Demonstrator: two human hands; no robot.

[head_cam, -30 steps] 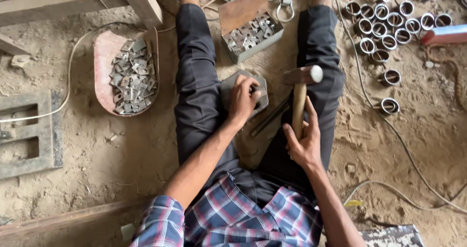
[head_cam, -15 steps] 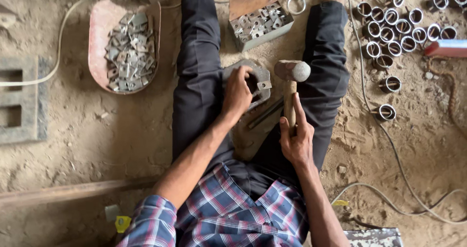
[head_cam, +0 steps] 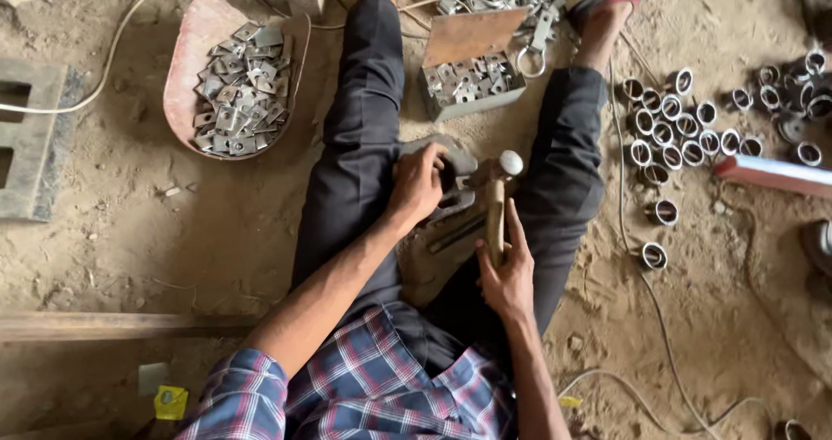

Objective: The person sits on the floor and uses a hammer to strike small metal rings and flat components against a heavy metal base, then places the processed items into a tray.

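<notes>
A small metal part (head_cam: 464, 180) is pinched steady on the block (head_cam: 451, 232) by the left hand (head_cam: 418, 184) fingers, while the hammer (head_cam: 496, 206) handle is gripped by the right hand (head_cam: 507, 275) fingers, head above it.

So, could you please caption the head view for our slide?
Seated person's left hand steadies a metal block while right hand grips a hammer.

The scene is lit evenly by soft daylight; no glare is seen. Faint shadows are cast on the sandy floor (head_cam: 217, 223), darker along its lower left edge. Slight motion blur is shown, and the far corners are softened.
</notes>
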